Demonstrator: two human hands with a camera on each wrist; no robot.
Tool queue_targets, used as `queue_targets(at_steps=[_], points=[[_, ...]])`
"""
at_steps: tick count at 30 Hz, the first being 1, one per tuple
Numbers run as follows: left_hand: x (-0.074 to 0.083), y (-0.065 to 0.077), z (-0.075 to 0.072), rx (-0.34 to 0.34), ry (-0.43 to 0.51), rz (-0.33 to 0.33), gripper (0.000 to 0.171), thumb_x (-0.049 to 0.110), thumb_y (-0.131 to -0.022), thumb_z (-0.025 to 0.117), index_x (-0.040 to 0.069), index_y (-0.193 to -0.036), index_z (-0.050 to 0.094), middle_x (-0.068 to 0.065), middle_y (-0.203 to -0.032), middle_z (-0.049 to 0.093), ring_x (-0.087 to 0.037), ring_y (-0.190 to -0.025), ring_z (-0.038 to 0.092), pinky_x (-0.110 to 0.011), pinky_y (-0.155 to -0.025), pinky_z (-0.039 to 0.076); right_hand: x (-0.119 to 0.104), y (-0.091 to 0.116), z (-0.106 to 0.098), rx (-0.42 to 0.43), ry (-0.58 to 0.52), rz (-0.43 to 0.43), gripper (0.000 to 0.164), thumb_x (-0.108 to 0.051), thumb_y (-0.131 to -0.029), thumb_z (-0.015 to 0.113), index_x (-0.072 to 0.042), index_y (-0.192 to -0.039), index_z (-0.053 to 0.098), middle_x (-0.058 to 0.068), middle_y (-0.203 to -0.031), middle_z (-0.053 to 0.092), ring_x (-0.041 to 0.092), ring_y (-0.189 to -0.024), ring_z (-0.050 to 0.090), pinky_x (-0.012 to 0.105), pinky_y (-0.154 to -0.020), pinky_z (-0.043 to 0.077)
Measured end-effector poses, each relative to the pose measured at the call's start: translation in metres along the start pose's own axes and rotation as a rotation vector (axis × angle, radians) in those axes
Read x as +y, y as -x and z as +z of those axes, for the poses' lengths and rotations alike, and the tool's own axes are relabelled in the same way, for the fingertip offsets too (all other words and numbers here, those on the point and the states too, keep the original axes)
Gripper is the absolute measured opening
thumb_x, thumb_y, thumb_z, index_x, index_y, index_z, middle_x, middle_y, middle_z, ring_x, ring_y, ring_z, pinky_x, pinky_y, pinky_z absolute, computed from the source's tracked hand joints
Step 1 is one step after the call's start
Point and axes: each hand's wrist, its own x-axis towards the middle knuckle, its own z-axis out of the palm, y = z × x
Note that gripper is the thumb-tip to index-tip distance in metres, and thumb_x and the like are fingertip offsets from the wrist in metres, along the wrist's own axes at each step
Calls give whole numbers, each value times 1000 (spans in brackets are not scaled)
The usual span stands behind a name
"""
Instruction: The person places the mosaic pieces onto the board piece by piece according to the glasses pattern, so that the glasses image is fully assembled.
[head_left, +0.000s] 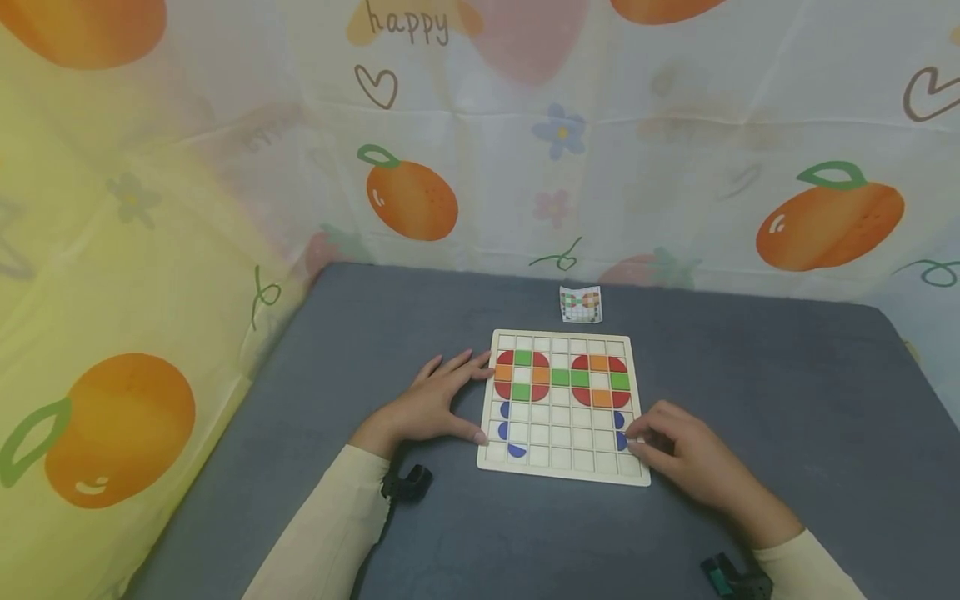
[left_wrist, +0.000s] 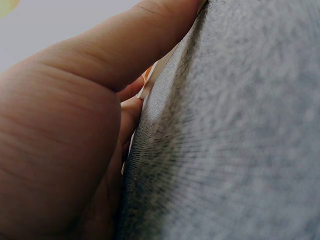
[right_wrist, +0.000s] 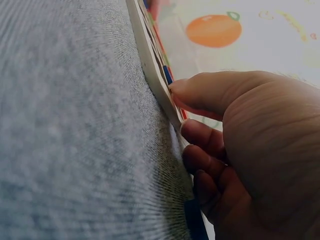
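Note:
A square pale board (head_left: 540, 474) with a raised grid lies on the table. Red, green and orange tiles form two rings joined by green squares in its upper rows. Several blue half-round pieces (head_left: 517, 450) sit in its lower cells at left and right. Spread wide, my left hand (head_left: 431, 407) touches the board's left edge with fingertips and thumb (left_wrist: 155, 30). At the right edge, my right hand (head_left: 686, 450) pinches the lower blue half-round piece (head_left: 621, 441) between thumb (right_wrist: 200, 92) and forefinger; its other fingers curl beside the board's rim.
Behind the board lies a small printed card (head_left: 581, 305) showing a similar coloured pattern. Grey cloth (head_left: 750, 367) covers the table. A curtain (head_left: 480, 200) printed with oranges hangs along the back and left. Dark wrist-worn devices (head_left: 408, 483) are on both wrists.

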Motion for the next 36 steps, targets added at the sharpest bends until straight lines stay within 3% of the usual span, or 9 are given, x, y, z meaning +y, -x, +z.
queue_targets(at_steps=[6,11,15,21,25,36], points=[[0,0,0,1,7,-1,116,65,-76,95,28,-172,39,14,-178,20,-15,-165,4,-50,-128,-8,3,1,1,-7,-24,14,20,-7,-95,86,-20,-108,79,-14,-99,61,7,-87,58,30,-74,54],[1,0,1,3,6,-2,115,65,-76,95,28,-171,40,15,-178,21,-15,-165,4,-50,-128,-8,5,4,-3,23,-146,40,13,-12,-101,81,-17,-112,79,-8,-102,65,12,-87,61,28,-74,53],[2,0,0,2,6,-3,115,64,-76,95,28,-171,41,14,-178,20,-16,-165,4,-50,-128,-9,3,7,-11,31,-265,58,16,-12,-110,68,-10,-123,76,0,-114,70,15,-97,65,26,-81,55],[3,-1,0,0,3,-4,114,62,-76,96,27,-170,42,13,-178,20,-16,-165,4,-50,-128,-8,7,10,-20,42,-425,8,37,-7,-119,37,7,-130,69,15,-111,71,20,-95,67,22,-85,55],[3,-1,0,2,4,-7,114,63,-76,96,28,-170,42,14,-178,20,-16,-165,4,-50,-128,-8,13,14,-26,39,-487,-24,49,-10,-121,23,12,-132,64,17,-113,71,20,-98,68,23,-86,55],[3,0,-1,4,5,-9,115,61,-76,96,27,-171,41,12,-178,21,-16,-165,5,-50,-128,-8,37,38,-43,21,-550,-33,46,-4,-119,23,13,-133,63,10,-121,73,14,-106,70,22,-90,55]])
